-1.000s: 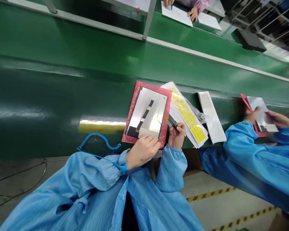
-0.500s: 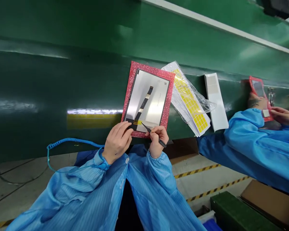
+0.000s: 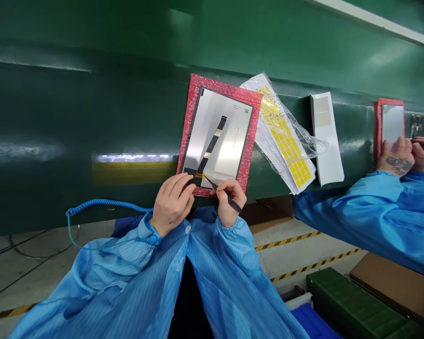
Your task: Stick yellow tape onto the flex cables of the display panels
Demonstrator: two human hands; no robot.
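Note:
A silver display panel (image 3: 229,146) with a black and gold flex cable (image 3: 212,143) lies on a red foam mat (image 3: 191,113) on the green bench. My left hand (image 3: 171,202) presses its fingers flat on the panel's near left corner, over the cable's black end. My right hand (image 3: 229,200) is closed round black tweezers (image 3: 223,194). Their tip touches a small yellow patch at the cable's lower end.
A plastic bag holding a sheet of yellow stickers (image 3: 286,141) lies right of the mat, then a white strip (image 3: 325,136). A coiled blue wrist-strap cord (image 3: 99,203) hangs at left. A co-worker's hands (image 3: 406,155) hold another panel at far right. Crates stand on the floor below.
My right hand swung the tweezers from the sticker sheet to the cable's lower end. My left hand slid onto the panel's corner. The view tipped downward.

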